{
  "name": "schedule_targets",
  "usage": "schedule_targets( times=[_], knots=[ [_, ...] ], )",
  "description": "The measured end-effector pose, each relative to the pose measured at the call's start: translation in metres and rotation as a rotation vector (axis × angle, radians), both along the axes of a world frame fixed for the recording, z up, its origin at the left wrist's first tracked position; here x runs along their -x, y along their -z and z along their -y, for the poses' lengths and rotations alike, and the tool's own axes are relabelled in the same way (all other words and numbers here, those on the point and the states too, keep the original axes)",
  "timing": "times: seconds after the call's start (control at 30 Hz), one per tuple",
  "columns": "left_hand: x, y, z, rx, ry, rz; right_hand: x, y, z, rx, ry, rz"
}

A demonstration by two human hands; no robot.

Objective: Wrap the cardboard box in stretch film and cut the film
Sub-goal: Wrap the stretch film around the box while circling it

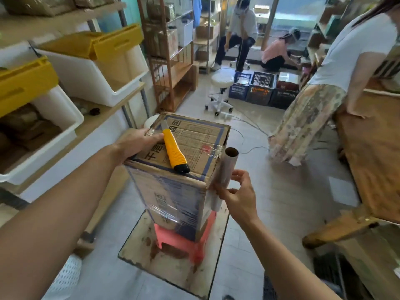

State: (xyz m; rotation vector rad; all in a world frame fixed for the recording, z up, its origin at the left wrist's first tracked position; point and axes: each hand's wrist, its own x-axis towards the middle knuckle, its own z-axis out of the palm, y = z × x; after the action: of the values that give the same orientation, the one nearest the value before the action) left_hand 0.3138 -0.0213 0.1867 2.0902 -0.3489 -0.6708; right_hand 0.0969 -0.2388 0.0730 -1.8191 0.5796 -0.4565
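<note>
A tall cardboard box point(194, 135) stands upright on a pink plastic stool point(173, 239). Clear stretch film point(171, 200) covers its near side. A yellow utility knife point(174, 151) with a black end lies on the box top. My left hand point(135, 144) presses flat on the top's left edge, fingers pinning a bit of film. My right hand point(238, 195) grips the stretch film roll point(224, 176), held upright against the box's right near corner.
The stool rests on a flat cardboard sheet point(140, 245) on the floor. White bins with yellow lids point(91, 68) fill shelves at left. A wooden table point(372, 159) stands at right with a person point(320, 87) leaning on it. A white stool point(221, 92) and crates point(262, 87) sit beyond.
</note>
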Motion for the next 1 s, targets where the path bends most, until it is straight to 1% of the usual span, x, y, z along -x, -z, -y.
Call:
schedule_targets(
  times=[0.1, 0.23, 0.37, 0.5, 0.6, 0.67, 0.73, 1.0],
  knots=[
    [0.010, -0.002, 0.008, 0.051, 0.020, -0.037, -0.008, 0.002, 0.021, 0.016, -0.066, 0.040],
    [0.015, -0.003, 0.011, 0.067, 0.000, -0.035, -0.017, 0.000, 0.030, -0.158, -0.139, 0.058],
    [0.013, -0.004, 0.012, -0.022, -0.001, 0.049, -0.030, -0.003, 0.039, -0.236, -0.117, 0.050],
    [0.013, -0.005, 0.015, -0.051, -0.044, 0.090, -0.036, -0.007, 0.054, -0.069, -0.097, 0.022],
    [0.014, -0.006, 0.014, -0.048, -0.063, 0.070, -0.047, -0.009, 0.064, -0.045, -0.016, 0.019],
    [0.015, -0.007, 0.015, -0.035, -0.062, 0.059, -0.056, -0.010, 0.068, -0.065, -0.008, 0.021],
    [0.012, -0.005, 0.017, -0.024, -0.069, 0.051, -0.064, -0.012, 0.069, -0.132, -0.031, 0.025],
    [0.010, -0.003, 0.017, -0.003, -0.083, 0.017, -0.085, -0.023, 0.085, -0.021, -0.133, -0.035]
  ],
)
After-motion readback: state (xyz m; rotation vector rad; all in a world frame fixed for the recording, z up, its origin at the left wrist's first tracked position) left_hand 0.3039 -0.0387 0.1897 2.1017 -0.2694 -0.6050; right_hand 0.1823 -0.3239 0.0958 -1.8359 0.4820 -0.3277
